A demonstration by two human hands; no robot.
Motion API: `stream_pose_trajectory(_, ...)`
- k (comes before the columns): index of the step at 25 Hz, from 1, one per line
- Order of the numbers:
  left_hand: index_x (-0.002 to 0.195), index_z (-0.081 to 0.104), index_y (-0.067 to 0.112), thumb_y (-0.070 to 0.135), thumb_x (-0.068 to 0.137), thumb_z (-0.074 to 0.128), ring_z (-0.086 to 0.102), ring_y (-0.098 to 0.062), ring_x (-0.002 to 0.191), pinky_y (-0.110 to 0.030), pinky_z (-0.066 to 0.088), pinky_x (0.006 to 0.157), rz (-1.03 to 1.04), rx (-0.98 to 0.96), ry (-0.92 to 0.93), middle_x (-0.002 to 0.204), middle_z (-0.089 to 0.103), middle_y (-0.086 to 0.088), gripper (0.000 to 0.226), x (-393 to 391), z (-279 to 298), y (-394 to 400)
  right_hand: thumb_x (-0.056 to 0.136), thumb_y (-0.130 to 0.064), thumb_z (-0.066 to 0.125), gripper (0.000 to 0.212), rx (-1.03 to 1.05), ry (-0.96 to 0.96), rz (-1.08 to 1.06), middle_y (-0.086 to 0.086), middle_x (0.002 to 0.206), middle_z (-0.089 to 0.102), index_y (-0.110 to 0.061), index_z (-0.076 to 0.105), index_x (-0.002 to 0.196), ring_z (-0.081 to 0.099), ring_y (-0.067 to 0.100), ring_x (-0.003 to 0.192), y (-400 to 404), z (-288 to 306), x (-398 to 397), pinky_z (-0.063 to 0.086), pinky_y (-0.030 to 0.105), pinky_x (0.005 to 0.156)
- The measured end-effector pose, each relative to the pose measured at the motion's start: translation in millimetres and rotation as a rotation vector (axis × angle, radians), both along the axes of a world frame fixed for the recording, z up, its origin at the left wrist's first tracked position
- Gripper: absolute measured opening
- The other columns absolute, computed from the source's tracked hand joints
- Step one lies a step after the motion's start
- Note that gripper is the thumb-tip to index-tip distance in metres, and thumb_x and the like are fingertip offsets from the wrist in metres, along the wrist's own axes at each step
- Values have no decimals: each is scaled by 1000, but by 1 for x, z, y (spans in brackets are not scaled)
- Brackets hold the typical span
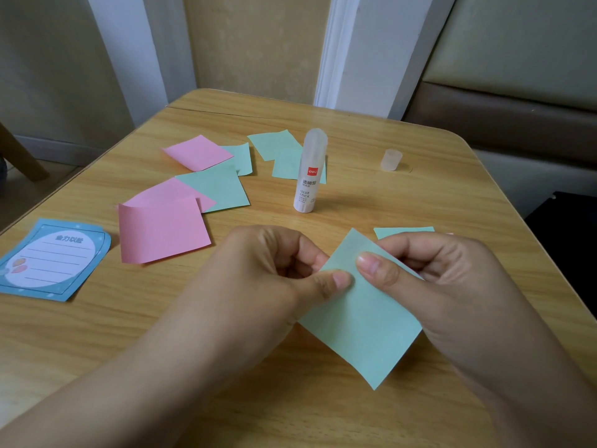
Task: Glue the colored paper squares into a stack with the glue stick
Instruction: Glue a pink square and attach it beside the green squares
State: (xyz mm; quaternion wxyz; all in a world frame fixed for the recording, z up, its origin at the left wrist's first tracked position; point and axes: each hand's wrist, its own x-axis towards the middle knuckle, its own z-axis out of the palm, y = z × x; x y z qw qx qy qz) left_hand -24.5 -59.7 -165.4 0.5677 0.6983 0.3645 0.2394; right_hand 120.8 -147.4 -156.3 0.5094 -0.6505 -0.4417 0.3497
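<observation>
Soft, even indoor light, moderately bright, no glare, faint diffuse shadows under the hands and beside the glue stick (309, 171) on the wooden table (420, 202), centre sharp, wide-angle bending at the edges, slight softness toward the corners

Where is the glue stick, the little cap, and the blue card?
glue stick (306, 185), head view, on its white label.
little cap (391, 160), head view, on its clear side wall.
blue card (51, 258), head view, on its lined white middle.

Matt paper squares (365, 318), translucent plastic glue stick (308, 171), smooth wood-grain table (420, 195)
</observation>
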Motion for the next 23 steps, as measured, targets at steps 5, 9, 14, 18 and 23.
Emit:
stream_pose_trajectory(5,74,69,31,53,52,65,68,-14,67,-33,51,61,3,8,-7,70,72,5,32,0,0,-1,73,-31,72,15,8,26,17,7,71,73,-16,73,77,70,21,66,0,0,1,54,27,58)
stream_pose_trajectory(9,74,69,32,54,53,64,66,-10,64,-23,48,56,-9,9,11,70,72,7,31,-1,1,-2,73,-30,67,15,11,18,35,6,72,73,-17,74,77,70,20,66,0,-2,3,53,24,57)
stream_pose_trajectory(14,78,70,35,53,60,63,67,-9,66,-26,51,61,-75,22,83,71,72,12,26,-1,3,0,68,-35,69,17,1,-41,24,4,72,73,-20,74,76,69,19,67,0,-2,5,54,29,59)
stream_pose_trajectory(18,80,69,37,48,72,67,68,-10,69,-32,54,68,-120,14,116,73,72,13,13,0,3,-5,68,-36,78,14,11,-76,3,2,69,72,-24,74,72,67,17,63,-1,1,5,54,29,59)
stream_pose_trajectory(23,76,70,30,56,59,77,67,-19,67,-46,53,74,3,-32,-36,68,72,5,32,5,5,-7,56,-29,74,14,143,185,-197,7,66,72,-19,73,66,67,15,56,-4,6,9,52,21,50)
